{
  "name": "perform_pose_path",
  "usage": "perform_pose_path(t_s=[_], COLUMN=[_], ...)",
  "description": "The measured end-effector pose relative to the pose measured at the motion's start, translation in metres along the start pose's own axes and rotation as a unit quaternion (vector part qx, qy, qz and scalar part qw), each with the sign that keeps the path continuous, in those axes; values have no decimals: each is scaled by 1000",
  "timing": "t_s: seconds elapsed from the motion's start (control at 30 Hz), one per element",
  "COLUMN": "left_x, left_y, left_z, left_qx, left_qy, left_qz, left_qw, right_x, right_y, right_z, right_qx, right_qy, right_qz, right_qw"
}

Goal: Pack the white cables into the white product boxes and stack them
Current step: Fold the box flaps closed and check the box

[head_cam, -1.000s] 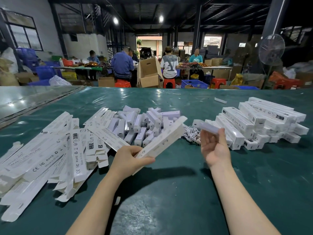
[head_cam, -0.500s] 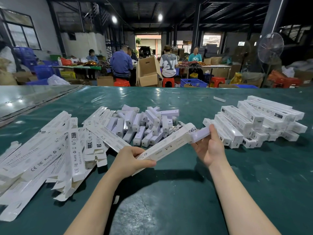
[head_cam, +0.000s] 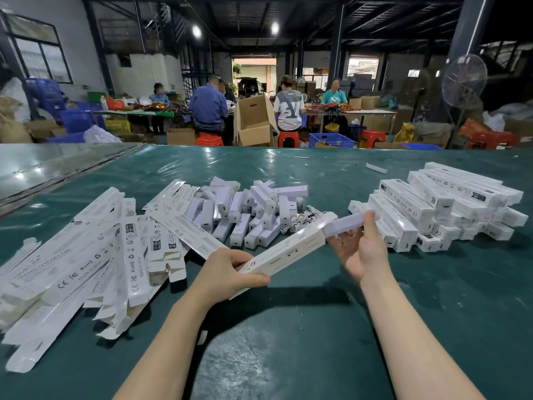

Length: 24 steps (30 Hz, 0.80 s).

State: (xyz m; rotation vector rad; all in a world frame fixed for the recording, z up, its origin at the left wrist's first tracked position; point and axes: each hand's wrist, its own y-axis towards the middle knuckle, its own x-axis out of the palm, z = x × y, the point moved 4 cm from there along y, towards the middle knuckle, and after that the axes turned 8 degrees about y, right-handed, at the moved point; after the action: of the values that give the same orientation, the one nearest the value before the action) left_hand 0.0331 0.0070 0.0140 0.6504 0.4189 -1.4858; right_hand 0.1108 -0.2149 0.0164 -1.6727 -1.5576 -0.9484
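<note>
Flat boxes (head_cam: 131,255) left: "CE", "FC", "RoHS", "Made in china"; stacked boxes (head_cam: 427,194): "RoHS".

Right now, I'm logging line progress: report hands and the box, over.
Left hand grips white box. Right hand holds pale bar at box's open end. Loose cables behind, not in the way.

product box (head_cam: 285,249): long, white, tilted | white bar (head_cam: 343,225): at its end | cables (head_cam: 300,220): tangled
</note>
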Motion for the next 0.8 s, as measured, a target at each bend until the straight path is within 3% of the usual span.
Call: perform_pose_path(t_s=[0.2,0.47,0.53,0.67,0.73,0.8], left_x=[-1,1,3,7,7,7], left_y=[0,3,3,3,2,2], left_z=[0,0,0,0,-1,-1], left_qx=[-8,-14,-12,-8,-13,-18], left_qy=[11,38,39,9,-14,-32], left_qz=[9,29,20,23,40,48], left_qw=[1000,999,999,1000,999,998], right_x=[3,5,7,16,21,21], right_y=[-1,-5,-6,-10,-13,-14], right_z=[-4,0,2,18,30,39], right_qx=[-8,7,-32,-137,-125,-52], right_qy=[48,-3,-85,-274,-329,-340], right_qz=[-71,-76,-76,-83,-109,-128], right_qw=[996,997,993,948,930,930])
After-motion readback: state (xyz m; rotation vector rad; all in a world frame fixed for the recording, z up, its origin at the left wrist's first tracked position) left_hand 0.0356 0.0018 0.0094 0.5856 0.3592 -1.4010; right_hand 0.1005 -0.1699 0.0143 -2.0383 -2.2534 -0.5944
